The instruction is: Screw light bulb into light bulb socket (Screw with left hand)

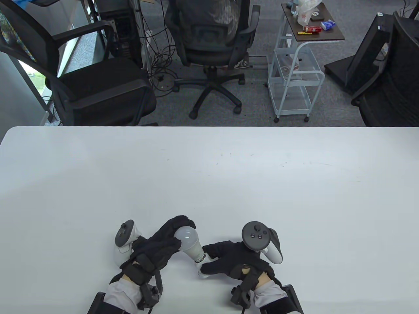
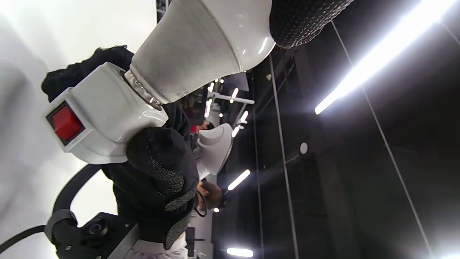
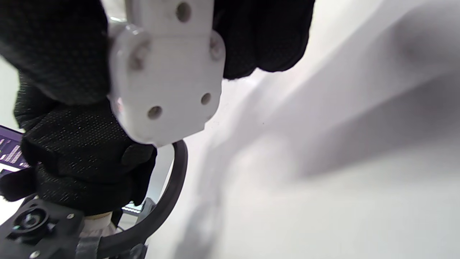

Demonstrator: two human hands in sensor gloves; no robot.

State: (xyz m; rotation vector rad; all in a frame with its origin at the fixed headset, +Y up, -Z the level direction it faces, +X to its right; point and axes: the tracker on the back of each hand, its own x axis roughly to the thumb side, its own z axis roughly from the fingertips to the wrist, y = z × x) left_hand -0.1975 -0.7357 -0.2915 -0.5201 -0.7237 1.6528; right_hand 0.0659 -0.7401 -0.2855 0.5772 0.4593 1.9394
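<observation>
A white light bulb (image 1: 190, 242) is held near the table's front edge, its metal base in a white socket (image 1: 200, 265). My left hand (image 1: 163, 243) grips the bulb's round end. My right hand (image 1: 226, 258) holds the socket. In the left wrist view the bulb (image 2: 201, 43) sits in the socket (image 2: 107, 111), which has a red switch (image 2: 66, 123); some metal thread shows at the joint. In the right wrist view the socket's flat base (image 3: 165, 72) with screw holes fills the top, gripped by my right fingers (image 3: 54, 54).
The white table (image 1: 209, 183) stretches ahead of my hands. Beyond its far edge stand office chairs (image 1: 209, 42) and a small cart (image 1: 296, 68).
</observation>
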